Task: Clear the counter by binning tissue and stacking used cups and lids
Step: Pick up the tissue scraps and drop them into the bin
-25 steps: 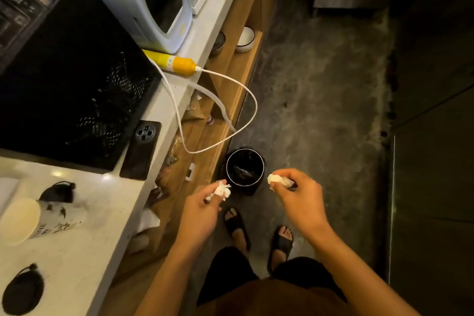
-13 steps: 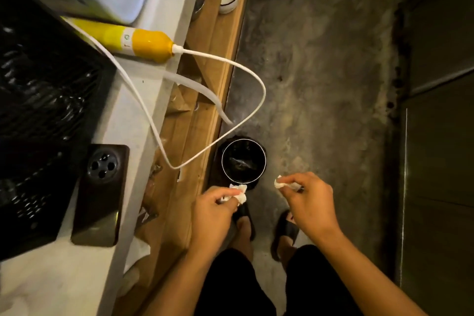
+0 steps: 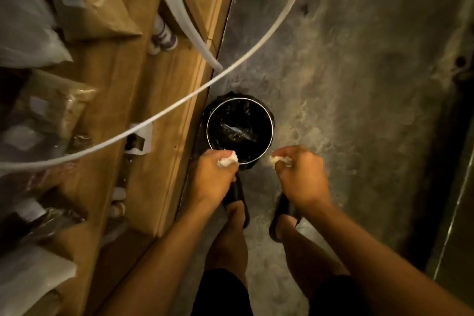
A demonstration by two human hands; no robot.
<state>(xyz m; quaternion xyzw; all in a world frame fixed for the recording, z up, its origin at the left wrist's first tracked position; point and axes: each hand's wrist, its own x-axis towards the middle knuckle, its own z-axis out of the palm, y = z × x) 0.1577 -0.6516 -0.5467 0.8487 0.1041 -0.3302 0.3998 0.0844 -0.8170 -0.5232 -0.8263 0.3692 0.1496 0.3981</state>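
Observation:
A small round bin (image 3: 266, 113) with a black liner and a metal rim stands on the concrete floor beside the wooden shelf. My left hand (image 3: 214, 178) grips a crumpled white tissue (image 3: 227, 161) right over the bin's near rim. My right hand (image 3: 302, 176) grips a second crumpled tissue (image 3: 280, 160) just to the right of the bin, outside its rim. Something shiny lies inside the bin. The counter, cups and lids are out of view.
A wooden shelf unit (image 3: 143, 100) on the left holds bags and small bottles. A white cable (image 3: 179, 102) loops across the shelf and above the bin. My feet in black sandals (image 3: 238, 202) stand just behind the bin. Bare concrete floor lies to the right.
The view has dropped lower and nearer the bin; the counter has left the frame. Both hands have moved toward the bin, the left one now over its rim, still holding the tissues.

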